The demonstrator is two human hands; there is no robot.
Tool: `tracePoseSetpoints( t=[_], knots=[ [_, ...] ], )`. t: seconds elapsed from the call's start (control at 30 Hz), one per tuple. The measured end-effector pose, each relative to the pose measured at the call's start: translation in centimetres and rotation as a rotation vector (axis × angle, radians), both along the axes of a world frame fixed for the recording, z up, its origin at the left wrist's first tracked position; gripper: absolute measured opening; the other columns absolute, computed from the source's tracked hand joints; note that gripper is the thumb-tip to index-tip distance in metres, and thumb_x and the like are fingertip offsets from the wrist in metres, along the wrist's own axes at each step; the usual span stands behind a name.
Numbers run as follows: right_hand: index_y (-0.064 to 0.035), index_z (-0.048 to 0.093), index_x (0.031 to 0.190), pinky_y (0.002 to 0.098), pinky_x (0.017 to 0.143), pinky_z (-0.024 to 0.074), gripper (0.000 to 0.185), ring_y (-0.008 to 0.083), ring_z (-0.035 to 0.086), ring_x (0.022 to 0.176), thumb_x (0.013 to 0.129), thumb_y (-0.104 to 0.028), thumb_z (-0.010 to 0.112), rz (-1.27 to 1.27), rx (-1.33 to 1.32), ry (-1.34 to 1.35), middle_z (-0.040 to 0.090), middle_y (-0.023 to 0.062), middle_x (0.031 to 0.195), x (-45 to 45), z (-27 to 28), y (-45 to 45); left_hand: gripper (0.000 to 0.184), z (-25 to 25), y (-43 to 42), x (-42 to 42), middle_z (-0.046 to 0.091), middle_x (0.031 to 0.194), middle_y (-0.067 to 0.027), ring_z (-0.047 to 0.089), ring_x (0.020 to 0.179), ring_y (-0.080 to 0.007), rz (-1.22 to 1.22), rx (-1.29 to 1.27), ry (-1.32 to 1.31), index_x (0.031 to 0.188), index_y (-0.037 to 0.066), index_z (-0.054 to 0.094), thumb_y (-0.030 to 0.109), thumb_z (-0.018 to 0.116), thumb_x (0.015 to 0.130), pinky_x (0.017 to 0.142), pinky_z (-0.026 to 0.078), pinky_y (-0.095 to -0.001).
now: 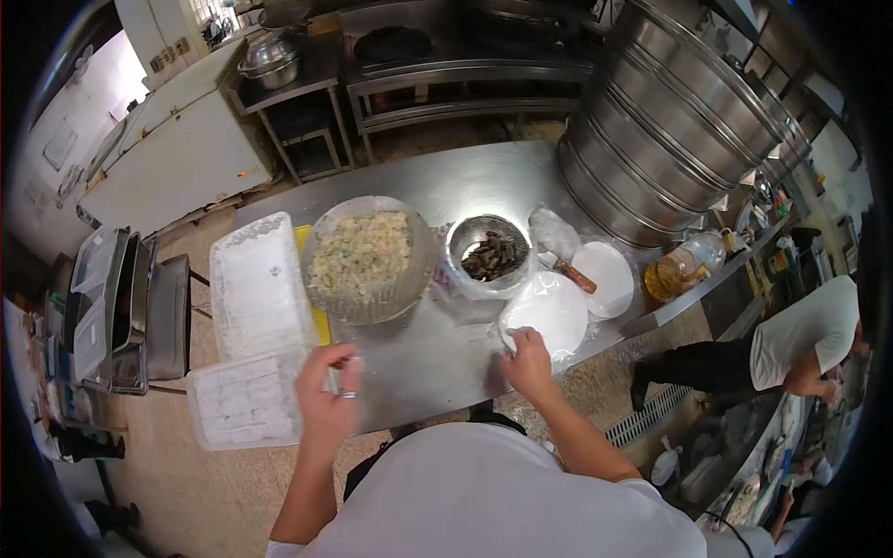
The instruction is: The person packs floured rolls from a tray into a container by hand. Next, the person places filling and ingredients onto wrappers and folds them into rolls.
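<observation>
My right hand (529, 365) is at the near-left edge of a round white stack (551, 314), its fingers closed at the rim. My left hand (326, 395) hovers over the table's near edge with curled fingers, slightly blurred. A thin pale or shiny piece shows between them, too small to name. Beyond it is a large round bowl (361, 256) of chopped filling with green bits. A metal bowl (486, 253) holds dark strips. A wooden-handled tool (572, 273) lies across a second white round stack (606, 282).
A floured white tray (260, 284) and a white-filled plastic container (244, 400) are on the left. Tall steel steamers (670, 121) stand at back right, near an oil bottle (684, 265) and a plastic bag (553, 231). A person (805, 335) works to the right.
</observation>
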State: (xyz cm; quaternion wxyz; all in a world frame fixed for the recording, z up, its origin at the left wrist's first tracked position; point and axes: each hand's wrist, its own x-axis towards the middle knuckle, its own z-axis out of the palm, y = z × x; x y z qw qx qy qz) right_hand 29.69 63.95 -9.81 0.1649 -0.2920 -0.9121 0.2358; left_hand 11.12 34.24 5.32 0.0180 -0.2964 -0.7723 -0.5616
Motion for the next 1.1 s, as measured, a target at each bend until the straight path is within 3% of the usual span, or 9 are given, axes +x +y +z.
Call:
tracePoseSetpoints(
  t=[0.13, 0.37, 0.43, 0.57, 0.67, 0.77, 0.87, 0.97, 1.1],
  knots=[
    [0.0001, 0.074, 0.116, 0.0501, 0.096, 0.0563, 0.036, 0.0442, 0.063, 0.112, 0.082, -0.012, 0.079, -0.081, 0.088, -0.194, 0.065, 0.0243, 0.115, 4.1, -1.9, 5.1, 0.015, -3.5, 8.8, 3.4, 0.076, 0.102, -0.0124, 0.071, 0.088, -0.0232, -0.211, -0.119, -0.113, 0.111, 0.003, 0.075, 0.011, 0.077, 0.098, 0.081, 0.058, -0.0356],
    [-0.0032, 0.071, 0.097, 0.0493, 0.081, 0.0585, 0.014, 0.0385, 0.068, 0.092, 0.084, -0.008, 0.073, 0.099, 0.009, -0.162, 0.067, 0.0157, 0.093, 6.1, -4.8, 10.1, 0.022, -9.7, 17.6, 6.9, 0.078, 0.102, -0.0130, 0.073, 0.087, -0.0231, -0.332, -0.315, -0.327, 0.119, 0.004, 0.076, 0.014, 0.077, 0.100, 0.082, 0.059, -0.0354],
    [-0.0039, 0.071, 0.091, 0.0502, 0.079, 0.0579, 0.009, 0.0385, 0.068, 0.093, 0.083, -0.006, 0.073, 0.064, -0.029, -0.085, 0.067, 0.0162, 0.093, 6.1, -4.7, 10.9, 0.024, -11.3, 18.7, 7.7, 0.078, 0.101, -0.0136, 0.074, 0.088, -0.0219, -0.313, -0.367, -0.470, 0.121, 0.004, 0.075, 0.016, 0.077, 0.101, 0.083, 0.059, -0.0348],
    [-0.0041, 0.072, 0.089, 0.0512, 0.077, 0.0568, 0.008, 0.0388, 0.068, 0.092, 0.081, -0.002, 0.073, 0.013, -0.069, -0.004, 0.065, 0.0180, 0.097, 6.1, -1.9, 12.7, 0.027, -13.0, 19.3, 8.6, 0.080, 0.103, -0.0148, 0.075, 0.091, -0.0202, -0.287, -0.463, -0.553, 0.124, 0.002, 0.075, 0.018, 0.076, 0.102, 0.085, 0.059, -0.0341],
    [-0.0031, 0.073, 0.099, 0.0484, 0.077, 0.0564, 0.017, 0.0386, 0.068, 0.094, 0.082, -0.002, 0.072, 0.178, 0.028, -0.028, 0.064, 0.0188, 0.102, 6.6, -1.1, 13.4, 0.027, -13.5, 18.7, 9.1, 0.076, 0.096, -0.0070, 0.066, 0.085, -0.0137, -0.282, -0.478, -0.563, 0.126, 0.003, 0.076, 0.019, 0.075, 0.104, 0.082, 0.056, -0.0312],
    [-0.0047, 0.075, 0.103, 0.0465, 0.084, 0.0553, 0.019, 0.0376, 0.065, 0.102, 0.084, -0.007, 0.072, 0.341, 0.103, -0.093, 0.062, 0.0165, 0.103, 6.8, -2.3, 13.0, 0.031, -13.2, 18.2, 8.9, 0.077, 0.098, -0.0086, 0.068, 0.087, -0.0155, -0.302, -0.537, -0.563, 0.127, 0.003, 0.075, 0.023, 0.074, 0.104, 0.083, 0.057, -0.0325],
    [-0.0038, 0.076, 0.098, 0.0466, 0.091, 0.0531, 0.017, 0.0369, 0.063, 0.108, 0.083, -0.013, 0.074, 0.366, 0.140, -0.184, 0.064, 0.0159, 0.108, 5.8, 0.8, 10.4, 0.033, -13.2, 17.4, 8.7, 0.078, 0.100, -0.0108, 0.069, 0.089, -0.0175, -0.296, -0.513, -0.565, 0.128, 0.003, 0.075, 0.025, 0.074, 0.104, 0.084, 0.057, -0.0340],
    [-0.0023, 0.076, 0.097, 0.0478, 0.094, 0.0522, 0.021, 0.0358, 0.063, 0.108, 0.084, -0.019, 0.075, 0.378, 0.301, -0.180, 0.067, 0.0159, 0.109, 5.8, -0.8, 8.7, 0.033, -13.4, 15.8, 8.4, 0.079, 0.104, -0.0124, 0.071, 0.091, -0.0180, -0.281, -0.510, -0.514, 0.128, 0.003, 0.075, 0.025, 0.074, 0.104, 0.086, 0.058, -0.0346],
    [-0.0013, 0.073, 0.094, 0.0492, 0.094, 0.0529, 0.020, 0.0385, 0.063, 0.106, 0.084, -0.018, 0.073, 0.432, 0.275, -0.294, 0.069, 0.0187, 0.100, 6.2, -5.4, 9.5, 0.032, -13.5, 12.6, 7.8, 0.079, 0.105, -0.0182, 0.075, 0.094, -0.0249, -0.223, -0.443, -0.567, 0.127, 0.002, 0.074, 0.024, 0.075, 0.102, 0.089, 0.059, -0.0365]
  ],
)
